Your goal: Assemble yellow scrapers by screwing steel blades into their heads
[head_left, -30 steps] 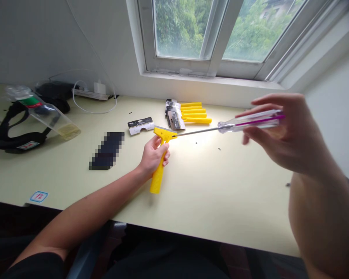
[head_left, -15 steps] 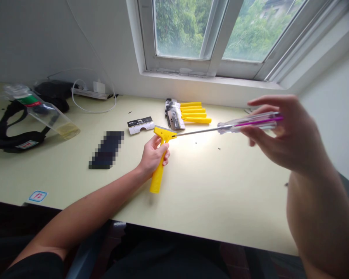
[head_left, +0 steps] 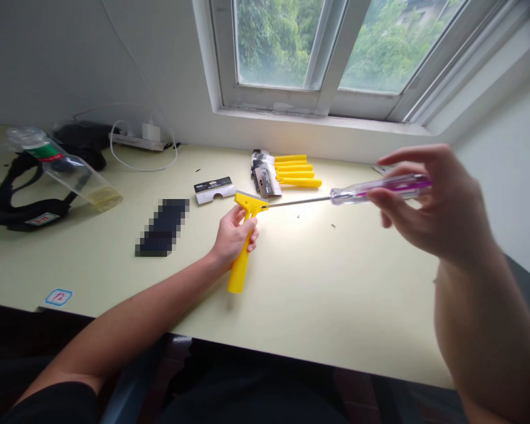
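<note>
My left hand (head_left: 234, 238) is closed around the handle of a yellow plastic scraper (head_left: 239, 272), whose head stands up near the fingertips with a metal blade edge at its far side. My right hand (head_left: 428, 206) is raised above the desk, holding a screwdriver (head_left: 380, 191) by its clear handle with a purple stripe. Its thin steel shaft runs left, and the tip reaches the scraper's head, close to a spot near its right side. Contact there is hard to confirm.
Several yellow handles (head_left: 297, 171) lie behind packaged blades (head_left: 267, 179). A small card pack (head_left: 214, 190), a pixelated dark object (head_left: 162, 227), a clear face shield with black strap (head_left: 77, 176) and a power strip (head_left: 136, 141) sit on the pale desk (head_left: 335, 288). Tiny screws (head_left: 299, 217) lie nearby.
My right hand has lowered slightly, and the screwdriver handle has tilted a little. The scraper and left hand stay nearly still, and the view has shifted slightly.
</note>
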Demonstrator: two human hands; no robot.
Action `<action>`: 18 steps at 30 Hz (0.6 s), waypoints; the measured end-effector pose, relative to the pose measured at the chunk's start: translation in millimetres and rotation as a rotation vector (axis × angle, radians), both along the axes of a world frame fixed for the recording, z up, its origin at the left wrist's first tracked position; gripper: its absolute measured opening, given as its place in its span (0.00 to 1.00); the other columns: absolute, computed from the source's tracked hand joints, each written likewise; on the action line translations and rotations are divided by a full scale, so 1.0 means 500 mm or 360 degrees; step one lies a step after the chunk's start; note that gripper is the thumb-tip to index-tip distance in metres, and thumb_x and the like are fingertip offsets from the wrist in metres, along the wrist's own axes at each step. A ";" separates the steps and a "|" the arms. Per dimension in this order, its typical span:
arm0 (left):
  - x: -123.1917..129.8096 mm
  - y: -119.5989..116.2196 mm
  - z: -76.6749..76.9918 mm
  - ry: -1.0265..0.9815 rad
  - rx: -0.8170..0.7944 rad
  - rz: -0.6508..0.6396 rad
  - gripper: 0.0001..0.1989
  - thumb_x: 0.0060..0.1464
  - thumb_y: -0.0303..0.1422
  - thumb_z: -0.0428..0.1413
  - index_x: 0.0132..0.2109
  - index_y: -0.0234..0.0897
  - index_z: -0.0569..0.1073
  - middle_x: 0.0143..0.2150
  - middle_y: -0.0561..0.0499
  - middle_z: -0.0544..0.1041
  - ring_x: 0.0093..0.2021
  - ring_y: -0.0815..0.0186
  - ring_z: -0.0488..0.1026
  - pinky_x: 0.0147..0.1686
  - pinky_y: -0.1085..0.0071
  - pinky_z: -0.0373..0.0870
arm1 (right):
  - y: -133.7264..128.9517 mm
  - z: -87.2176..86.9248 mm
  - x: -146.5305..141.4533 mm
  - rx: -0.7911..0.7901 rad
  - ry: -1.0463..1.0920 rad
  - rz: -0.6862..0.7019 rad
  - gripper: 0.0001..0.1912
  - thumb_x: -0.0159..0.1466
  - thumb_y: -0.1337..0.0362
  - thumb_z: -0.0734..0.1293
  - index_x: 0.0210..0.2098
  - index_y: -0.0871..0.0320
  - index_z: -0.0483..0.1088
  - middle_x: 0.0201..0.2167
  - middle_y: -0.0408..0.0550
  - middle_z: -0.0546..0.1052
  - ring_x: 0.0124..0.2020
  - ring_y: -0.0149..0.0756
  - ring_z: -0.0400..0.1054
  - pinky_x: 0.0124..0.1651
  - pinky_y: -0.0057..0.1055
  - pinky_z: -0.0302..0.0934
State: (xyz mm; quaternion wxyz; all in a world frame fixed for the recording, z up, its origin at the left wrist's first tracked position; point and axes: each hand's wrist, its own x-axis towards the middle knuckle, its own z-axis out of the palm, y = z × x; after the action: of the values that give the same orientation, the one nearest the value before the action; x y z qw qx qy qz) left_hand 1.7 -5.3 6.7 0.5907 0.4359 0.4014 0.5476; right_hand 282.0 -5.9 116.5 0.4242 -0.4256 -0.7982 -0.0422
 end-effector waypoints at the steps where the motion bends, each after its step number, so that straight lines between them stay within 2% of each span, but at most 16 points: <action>1: 0.000 0.000 0.000 0.0000 0.0004 -0.0008 0.14 0.51 0.30 0.59 0.46 0.38 0.68 0.48 0.50 0.67 0.19 0.81 0.63 0.12 0.81 0.57 | 0.001 -0.002 -0.002 0.0050 0.0056 -0.0065 0.20 0.60 0.58 0.70 0.52 0.48 0.66 0.32 0.42 0.74 0.30 0.37 0.74 0.30 0.35 0.71; 2: 0.001 0.000 0.000 0.0001 0.0006 -0.0013 0.15 0.51 0.30 0.59 0.46 0.38 0.68 0.48 0.50 0.67 0.19 0.81 0.63 0.12 0.81 0.57 | 0.001 -0.004 -0.003 0.0073 0.0092 -0.0061 0.22 0.61 0.59 0.70 0.53 0.47 0.64 0.33 0.42 0.74 0.31 0.37 0.74 0.28 0.34 0.70; 4: 0.001 -0.001 -0.001 0.0009 -0.0005 -0.0001 0.14 0.51 0.30 0.59 0.46 0.38 0.68 0.48 0.50 0.68 0.20 0.81 0.63 0.12 0.81 0.57 | 0.001 -0.006 -0.007 0.0006 0.0082 0.0122 0.33 0.60 0.60 0.71 0.61 0.44 0.56 0.42 0.46 0.74 0.38 0.39 0.75 0.29 0.33 0.70; 5: 0.000 -0.001 -0.001 0.0014 -0.0016 0.0009 0.14 0.51 0.30 0.59 0.45 0.38 0.68 0.47 0.51 0.68 0.20 0.81 0.63 0.12 0.81 0.58 | 0.000 -0.006 -0.008 -0.0037 0.0032 0.0163 0.36 0.58 0.59 0.72 0.62 0.44 0.54 0.45 0.47 0.74 0.39 0.40 0.75 0.30 0.33 0.71; 6: 0.000 -0.001 -0.001 0.0018 -0.0027 0.0014 0.13 0.51 0.30 0.59 0.44 0.38 0.68 0.46 0.51 0.68 0.20 0.81 0.63 0.12 0.81 0.58 | 0.000 -0.005 -0.009 -0.0017 -0.0018 0.0101 0.33 0.58 0.59 0.72 0.59 0.45 0.58 0.43 0.46 0.75 0.37 0.39 0.76 0.30 0.33 0.70; 7: -0.001 -0.001 -0.002 0.0021 -0.0031 0.0015 0.13 0.51 0.30 0.59 0.44 0.38 0.68 0.45 0.52 0.68 0.20 0.81 0.63 0.12 0.81 0.58 | -0.001 -0.004 -0.010 0.0033 -0.0050 -0.0035 0.25 0.58 0.58 0.72 0.54 0.47 0.64 0.38 0.44 0.76 0.33 0.38 0.75 0.29 0.33 0.69; 8: -0.001 -0.001 -0.002 0.0024 -0.0030 0.0011 0.13 0.50 0.30 0.59 0.44 0.38 0.68 0.45 0.52 0.68 0.20 0.81 0.63 0.12 0.81 0.58 | -0.002 -0.002 -0.010 0.0065 -0.0059 -0.0150 0.19 0.60 0.58 0.71 0.50 0.49 0.67 0.34 0.43 0.76 0.29 0.36 0.74 0.29 0.32 0.68; 9: -0.001 -0.001 -0.002 0.0027 -0.0028 0.0006 0.13 0.50 0.30 0.59 0.44 0.38 0.68 0.45 0.52 0.68 0.20 0.81 0.63 0.12 0.81 0.58 | -0.003 0.000 -0.009 0.0062 -0.0066 -0.0181 0.18 0.60 0.57 0.70 0.49 0.50 0.67 0.33 0.43 0.76 0.28 0.35 0.74 0.29 0.32 0.68; 12: 0.000 -0.002 -0.001 0.0033 -0.0046 -0.0003 0.14 0.50 0.30 0.59 0.44 0.38 0.68 0.44 0.52 0.68 0.20 0.81 0.63 0.12 0.81 0.58 | -0.004 0.003 -0.007 -0.0099 -0.0083 0.0129 0.31 0.59 0.56 0.71 0.59 0.47 0.59 0.46 0.47 0.76 0.36 0.38 0.76 0.33 0.34 0.70; 13: 0.001 -0.003 -0.001 0.0034 -0.0057 -0.0009 0.14 0.50 0.31 0.59 0.44 0.38 0.68 0.45 0.51 0.68 0.20 0.81 0.63 0.12 0.81 0.58 | -0.004 0.003 -0.006 -0.0106 -0.0087 0.0129 0.30 0.59 0.56 0.71 0.58 0.47 0.59 0.45 0.47 0.77 0.36 0.39 0.75 0.33 0.35 0.70; 15: 0.002 -0.004 -0.001 0.0039 -0.0064 -0.0027 0.15 0.50 0.31 0.60 0.45 0.38 0.68 0.46 0.51 0.68 0.20 0.81 0.63 0.12 0.81 0.58 | -0.003 0.002 -0.006 -0.0009 -0.0042 -0.0114 0.17 0.63 0.56 0.67 0.50 0.49 0.66 0.34 0.43 0.78 0.29 0.36 0.74 0.30 0.34 0.69; 16: 0.003 -0.005 -0.002 0.0045 -0.0059 -0.0035 0.15 0.50 0.31 0.60 0.46 0.38 0.68 0.46 0.51 0.68 0.20 0.81 0.63 0.12 0.81 0.58 | -0.003 0.002 -0.005 0.0012 -0.0016 -0.0200 0.14 0.64 0.56 0.66 0.49 0.50 0.67 0.31 0.43 0.77 0.27 0.35 0.73 0.30 0.33 0.68; 18: 0.003 -0.006 -0.002 0.0056 -0.0044 -0.0040 0.15 0.51 0.31 0.59 0.47 0.38 0.68 0.46 0.51 0.68 0.20 0.81 0.63 0.12 0.81 0.58 | -0.003 0.002 -0.005 -0.0032 0.0014 -0.0132 0.19 0.62 0.56 0.68 0.52 0.50 0.65 0.38 0.46 0.78 0.32 0.37 0.75 0.32 0.34 0.69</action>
State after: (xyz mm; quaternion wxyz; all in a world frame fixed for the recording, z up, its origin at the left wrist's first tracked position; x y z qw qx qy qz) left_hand 3.1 -8.2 5.5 0.5964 0.4424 0.4136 0.5267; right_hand 279.7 -7.2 117.5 0.4213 -0.4628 -0.7783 -0.0499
